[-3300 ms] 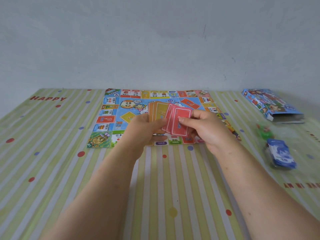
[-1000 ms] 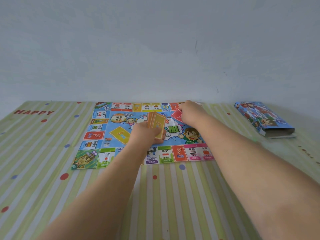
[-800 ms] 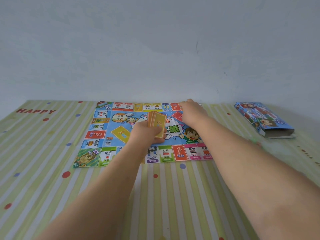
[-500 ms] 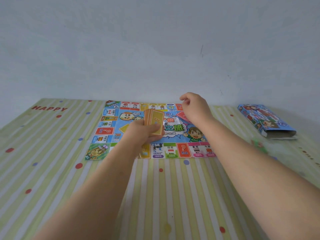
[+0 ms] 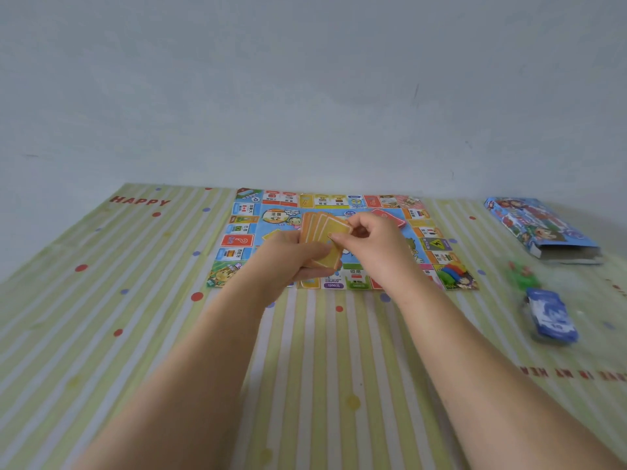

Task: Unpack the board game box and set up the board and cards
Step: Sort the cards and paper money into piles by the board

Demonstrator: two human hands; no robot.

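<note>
Left hand [image 5: 291, 256]: closed around a fan of orange cards [image 5: 322, 237]; the thumb is laid across the fan's lower part and the fingers are wrapped behind it.
Right hand [image 5: 376, 245]: fingers curled; the front card's upper right edge is pinched between thumb and forefinger.
Orange cards: held upright with backs shown, raised over the board, between the two sets of fingertips.
Board [image 5: 237, 240]: laid flat and unfolded on the tablecloth [image 5: 135, 317], beneath and beyond both hands' fingers.
Red cards [image 5: 388, 217]: a small stack is set on the board just beyond the right knuckles, untouched.
Box [image 5: 539, 228]: laid well to the right of the right fingers, open end nearest.
Blue pack [image 5: 551, 315]: seen in clear wrap, well right of the right wrist; print not legible.
Green pieces [image 5: 520, 274]: blurred, between box and blue pack.
Tablecloth: green-striped and dotted; "HAPPY" is printed far left of the left fingers.
</note>
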